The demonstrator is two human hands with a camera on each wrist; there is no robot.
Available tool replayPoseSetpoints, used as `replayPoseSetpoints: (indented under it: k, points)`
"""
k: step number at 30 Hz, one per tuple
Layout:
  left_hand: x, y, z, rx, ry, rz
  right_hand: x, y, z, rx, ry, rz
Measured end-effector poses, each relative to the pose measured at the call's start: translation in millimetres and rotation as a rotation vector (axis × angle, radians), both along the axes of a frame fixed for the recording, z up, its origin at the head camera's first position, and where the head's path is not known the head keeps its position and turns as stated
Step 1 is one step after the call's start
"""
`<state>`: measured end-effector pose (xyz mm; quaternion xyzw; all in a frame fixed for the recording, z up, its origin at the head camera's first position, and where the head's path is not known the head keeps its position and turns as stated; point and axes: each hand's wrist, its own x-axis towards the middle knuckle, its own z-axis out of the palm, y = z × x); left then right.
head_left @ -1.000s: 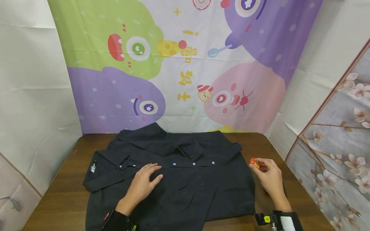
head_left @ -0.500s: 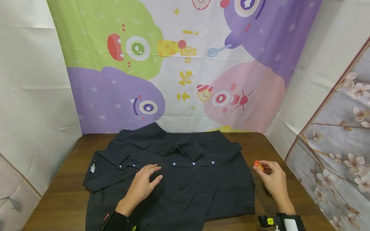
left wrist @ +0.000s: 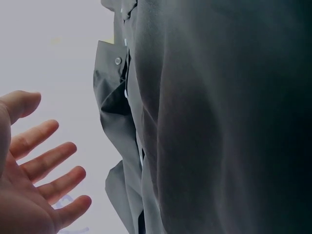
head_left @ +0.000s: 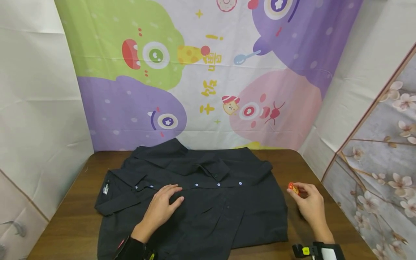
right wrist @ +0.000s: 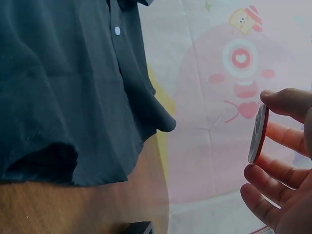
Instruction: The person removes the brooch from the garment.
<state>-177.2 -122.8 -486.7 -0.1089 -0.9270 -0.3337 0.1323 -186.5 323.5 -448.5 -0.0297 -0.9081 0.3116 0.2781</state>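
Note:
A black short-sleeved shirt (head_left: 208,206) with pale buttons lies spread across the table. My left hand (head_left: 160,207) is over the shirt's left half, fingers relaxed and holding nothing. In the left wrist view, the fingers (left wrist: 53,158) are spread apart, with a gap between them and the cloth. To the right of the shirt, my right hand (head_left: 310,204) pinches a small, flat, red-and-yellow badge-like piece (head_left: 293,188) between thumb and fingers. From the right wrist camera, the piece (right wrist: 258,134) appears nearly edge-on, its pale silvery side turned toward the shirt and its rim red.
The brown wooden table (head_left: 68,216) ends at a cartoon-printed cloth (head_left: 208,137) hanging behind it. Pale panels (head_left: 42,108) stand on the left, and a flower-patterned one (head_left: 383,187) on the right. A label (head_left: 105,189) shows inside the shirt's left sleeve opening.
My right hand has moved a little right and nearer to me, away from the shirt's edge, still pinching the badge-like piece. The left hand and the shirt have stayed in place.

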Motion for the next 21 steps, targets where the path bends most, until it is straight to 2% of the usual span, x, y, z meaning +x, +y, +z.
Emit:
replayPoseSetpoints:
  k: [9, 14, 21]
  points:
    - [0.3, 1, -0.1, 0.001, -0.031, 0.014, -0.1, 5, -4.2, 0.029, -0.013, -0.029]
    - [-1.2, 3, -0.7, -0.008, -0.025, -0.002, 2.1, 12, -7.7, 0.034, -0.004, -0.050]
    - [-0.4, 2, -3.2, -0.009, -0.025, 0.013, 0.6, 17, -9.9, 0.039, -0.004, -0.054]
